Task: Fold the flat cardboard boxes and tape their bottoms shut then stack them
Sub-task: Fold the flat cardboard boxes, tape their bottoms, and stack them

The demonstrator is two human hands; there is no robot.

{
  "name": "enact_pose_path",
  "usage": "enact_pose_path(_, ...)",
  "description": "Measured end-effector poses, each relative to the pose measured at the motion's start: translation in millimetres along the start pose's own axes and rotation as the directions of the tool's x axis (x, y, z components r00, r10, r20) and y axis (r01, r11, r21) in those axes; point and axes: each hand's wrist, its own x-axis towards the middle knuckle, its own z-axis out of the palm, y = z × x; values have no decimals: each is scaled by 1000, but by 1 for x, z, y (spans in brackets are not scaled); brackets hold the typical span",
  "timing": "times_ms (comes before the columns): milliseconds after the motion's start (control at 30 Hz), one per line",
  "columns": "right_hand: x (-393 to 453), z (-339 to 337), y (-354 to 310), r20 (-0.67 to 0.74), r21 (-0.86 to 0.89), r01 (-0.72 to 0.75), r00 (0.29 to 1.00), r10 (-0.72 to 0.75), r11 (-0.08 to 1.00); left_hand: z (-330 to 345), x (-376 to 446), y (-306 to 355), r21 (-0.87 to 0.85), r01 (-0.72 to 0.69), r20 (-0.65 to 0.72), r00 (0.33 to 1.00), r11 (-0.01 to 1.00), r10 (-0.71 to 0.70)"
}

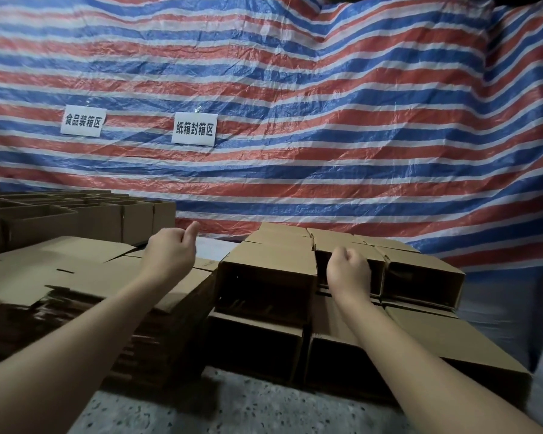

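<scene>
A thick pile of flat cardboard boxes (76, 270) lies at the left on the floor. To its right, folded boxes (267, 277) lie stacked on their sides in two layers, open ends toward me. My left hand (173, 250) hovers above the flat pile, fingers curled and thumb sticking up, holding nothing. My right hand (348, 270) is a loose fist in front of the open end of a top-layer middle box (358, 250); whether it touches that box I cannot tell.
More folded boxes (85, 214) stand open-topped at the back left. A striped red, white and blue tarp (295, 104) hangs behind everything, bearing two white paper signs (195, 129). Speckled floor (201, 408) shows in front of the piles.
</scene>
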Motion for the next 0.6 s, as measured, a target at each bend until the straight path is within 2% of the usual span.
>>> enact_pose_path(100, -8, -8, -12, -51, -96, 220, 973, -225, 971, -22, -5, -1, 167, -3, 59, 998, 986, -7)
enact_pose_path(167, -17, -11, -23, -32, -113, 275, 959, -280, 955, -31, -9, -4, 382, -85, 184, 983, 920, 14)
enact_pose_path(233, -26, -12, -31, 3, -103, 288, 957, -289, 952, -34, -16, -7, 536, -241, 376, 926, 809, 27)
enact_pose_path(333, -41, -12, -37, 57, -116, 290, 957, -285, 950, -32, -31, -21, 620, -334, 575, 809, 710, -121)
enact_pose_path(433, -56, -12, -41, 120, -142, 315, 946, -300, 938, -28, -48, -37, 651, -337, 619, 755, 680, -218)
enact_pose_path(600, -73, -17, -44, 194, -196, 408, 908, -372, 892, -29, -71, -45, 702, -413, 572, 812, 580, -115)
